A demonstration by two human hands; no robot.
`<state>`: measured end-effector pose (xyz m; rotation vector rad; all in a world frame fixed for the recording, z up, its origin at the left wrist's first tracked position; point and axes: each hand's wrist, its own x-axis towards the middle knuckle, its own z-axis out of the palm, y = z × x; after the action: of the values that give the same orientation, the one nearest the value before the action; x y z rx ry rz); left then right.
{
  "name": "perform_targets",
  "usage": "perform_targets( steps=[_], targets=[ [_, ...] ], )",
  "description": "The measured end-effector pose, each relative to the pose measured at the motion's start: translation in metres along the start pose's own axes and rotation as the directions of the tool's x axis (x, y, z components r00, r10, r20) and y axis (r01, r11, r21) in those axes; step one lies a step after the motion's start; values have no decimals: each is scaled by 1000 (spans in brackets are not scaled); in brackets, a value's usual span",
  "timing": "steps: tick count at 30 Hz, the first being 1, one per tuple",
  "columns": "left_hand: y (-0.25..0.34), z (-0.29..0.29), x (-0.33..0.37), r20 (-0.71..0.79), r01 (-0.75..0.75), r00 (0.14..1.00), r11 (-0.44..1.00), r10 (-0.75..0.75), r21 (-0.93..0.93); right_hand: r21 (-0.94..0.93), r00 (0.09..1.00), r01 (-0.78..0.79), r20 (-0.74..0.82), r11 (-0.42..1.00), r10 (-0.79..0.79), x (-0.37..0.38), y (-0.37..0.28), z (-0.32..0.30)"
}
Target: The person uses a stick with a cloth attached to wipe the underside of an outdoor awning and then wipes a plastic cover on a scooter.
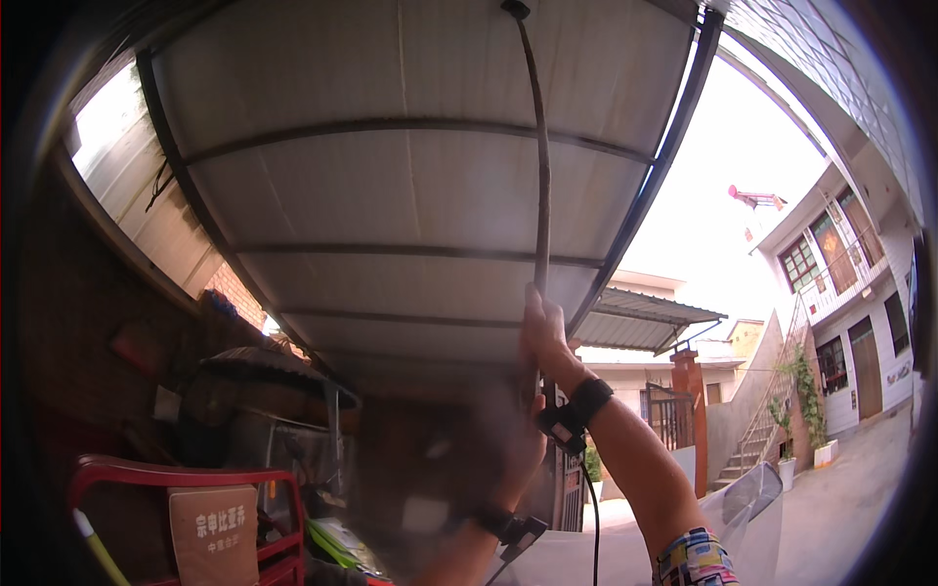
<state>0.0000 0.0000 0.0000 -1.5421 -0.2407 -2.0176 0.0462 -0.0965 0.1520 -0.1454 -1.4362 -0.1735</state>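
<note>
Long pole (541, 186) up under the roof (332, 190).
The right hand (547, 330) holds it tight; the left hand (528, 444) grips it lower.

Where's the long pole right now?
In the head view, the long pole stands right of centre, gripped by the right hand, its tip near the top edge under the roof.

Bright sky (733, 137), pale two-storey house (829, 311), barred window (799, 265), outdoor staircase (745, 459), reddish pillar (688, 415), grey yard (870, 469)
</note>
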Motion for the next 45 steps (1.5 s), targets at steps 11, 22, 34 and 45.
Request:
perform_targets(
  steps=[11, 22, 34, 45],
  targets=[
    [-52, 21, 33, 232, 335, 940, 814, -251, -476, 50, 989, 147, -11, 988, -146, 22, -50, 18],
    [-41, -18, -69, 258, 387, 922, 740, -290, -551, -88, 984, -161, -88, 983, 154, -54, 50, 41],
    [-7, -78, -91, 207, 213, 952, 973, -226, 83, 238, 909, -417, 109, 877, 403, -101, 41, 55],
    [-96, -44, -16, 247, 357, 895, 928, -372, 106, 188, 984, -156, 109, 970, 137, -17, -42, 71]
  ],
)
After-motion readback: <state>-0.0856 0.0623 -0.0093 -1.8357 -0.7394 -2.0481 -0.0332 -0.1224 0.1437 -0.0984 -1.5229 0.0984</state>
